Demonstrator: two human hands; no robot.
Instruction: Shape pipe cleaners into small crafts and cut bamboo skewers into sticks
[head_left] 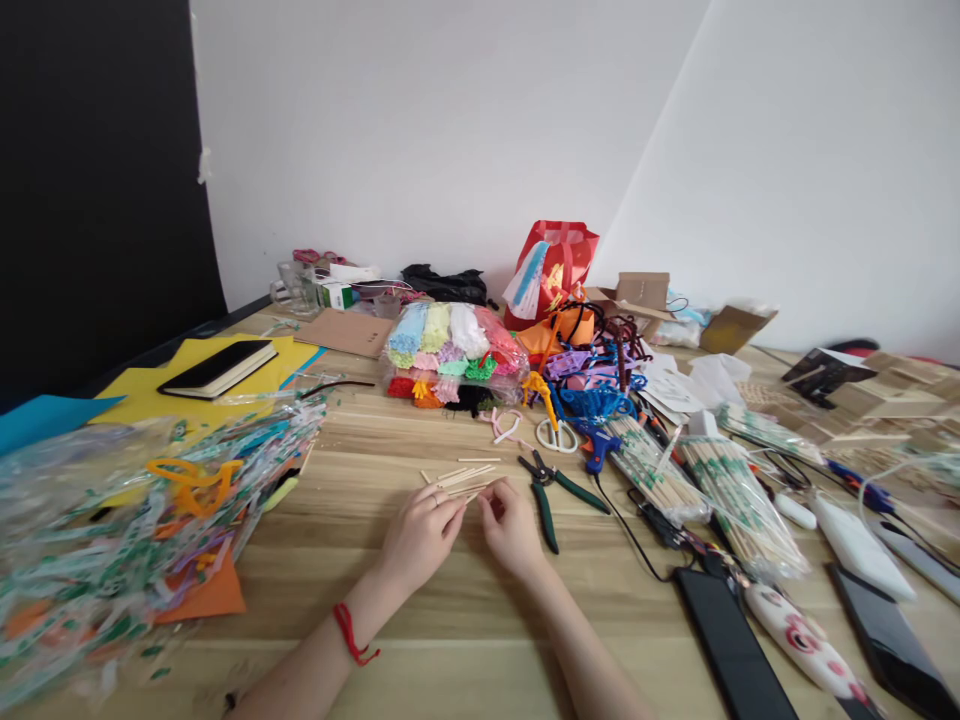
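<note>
Both hands meet low over the wooden table, by a small pile of short thin wooden sticks [463, 474]. My left hand [421, 532] is closed, thumb against the fingers, at the near side of the pile. Facing it, my right hand [511, 528] has its fingers curled into a pinch. A thin wooden stick [472, 490] spans the small gap between the fingertips; its ends are hidden by the fingers. To the right of my right hand lie green-handled cutting pliers [551, 490], jaws away from me and handles spread.
Plastic packaging [172, 500] covers the left side. A bag of colourful pipe cleaners [454, 355] sits ahead. On the right are a blue glue gun [598, 443] with its cable, white-handled scissors [556, 435], bagged sticks [739, 500] and a black phone [731, 640].
</note>
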